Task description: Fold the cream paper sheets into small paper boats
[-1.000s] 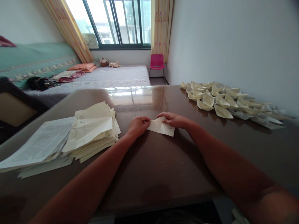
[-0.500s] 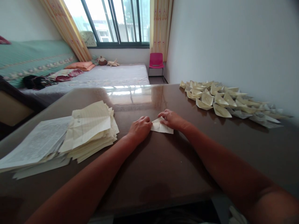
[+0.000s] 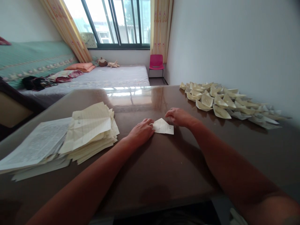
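Bench (image 3: 140, 175), brown and glossy, spreads out below me as I look on from afar through the head camera, both forearms (image 3: 105, 165) reaching over it from the near edge. To the left, printed grey-white sheets (image 3: 37, 140) lie against a taller stack of cream paper (image 3: 91, 122), its top page creased and its edges uneven. Mid-bench, my left hand (image 3: 142, 129) grips the left end of a small folded paper (image 3: 162, 126) at the fingertips. That piece rests on the bench between my hands, its far side rising to a point, a small dark mark near its right end. My right hand (image 3: 179, 117) hovers just beside it, clear of the paper and empty, fingers loosely bent. Farther right, near the pale wall (image 3: 234, 43), paper boats (image 3: 221, 101) sit crowded together, mostly cream, with greyer ones toward the right end. Past the bench, a bed (image 3: 126, 75) bears bundled clothes (image 3: 67, 75), an orange pillow (image 3: 81, 66) and soft toys (image 3: 113, 64). A pink chair (image 3: 156, 62) stands by a yellow curtain (image 3: 160, 31); a square clock (image 3: 89, 40) leans beside the bright window (image 3: 126, 22).
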The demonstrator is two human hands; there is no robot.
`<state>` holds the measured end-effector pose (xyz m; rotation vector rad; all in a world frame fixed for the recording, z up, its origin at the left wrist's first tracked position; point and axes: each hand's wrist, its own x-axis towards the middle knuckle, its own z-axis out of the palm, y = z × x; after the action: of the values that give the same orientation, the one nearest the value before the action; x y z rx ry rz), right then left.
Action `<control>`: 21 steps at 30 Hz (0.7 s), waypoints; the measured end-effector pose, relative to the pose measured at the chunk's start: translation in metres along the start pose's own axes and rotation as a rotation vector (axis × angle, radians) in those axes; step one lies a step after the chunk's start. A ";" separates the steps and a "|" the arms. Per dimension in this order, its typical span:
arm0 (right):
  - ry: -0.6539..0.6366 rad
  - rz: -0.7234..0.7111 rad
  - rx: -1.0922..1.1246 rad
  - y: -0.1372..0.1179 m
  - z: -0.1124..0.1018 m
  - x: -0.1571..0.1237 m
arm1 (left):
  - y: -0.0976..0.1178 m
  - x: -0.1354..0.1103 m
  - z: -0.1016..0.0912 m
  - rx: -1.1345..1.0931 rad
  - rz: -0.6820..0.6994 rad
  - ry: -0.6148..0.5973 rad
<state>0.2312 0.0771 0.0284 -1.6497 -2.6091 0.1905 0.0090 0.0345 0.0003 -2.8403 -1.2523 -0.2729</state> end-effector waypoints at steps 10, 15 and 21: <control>-0.285 0.048 0.228 0.014 -0.008 -0.005 | -0.001 0.000 0.004 -0.027 0.013 0.063; -0.271 0.042 0.197 0.014 -0.004 -0.002 | 0.004 -0.001 -0.004 0.044 0.014 -0.002; -0.267 0.040 0.241 0.016 -0.004 -0.002 | 0.018 0.000 0.006 0.020 0.074 0.029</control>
<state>0.2467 0.0818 0.0301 -1.6932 -2.6019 0.7436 0.0233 0.0223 -0.0046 -2.8475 -1.1357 -0.2962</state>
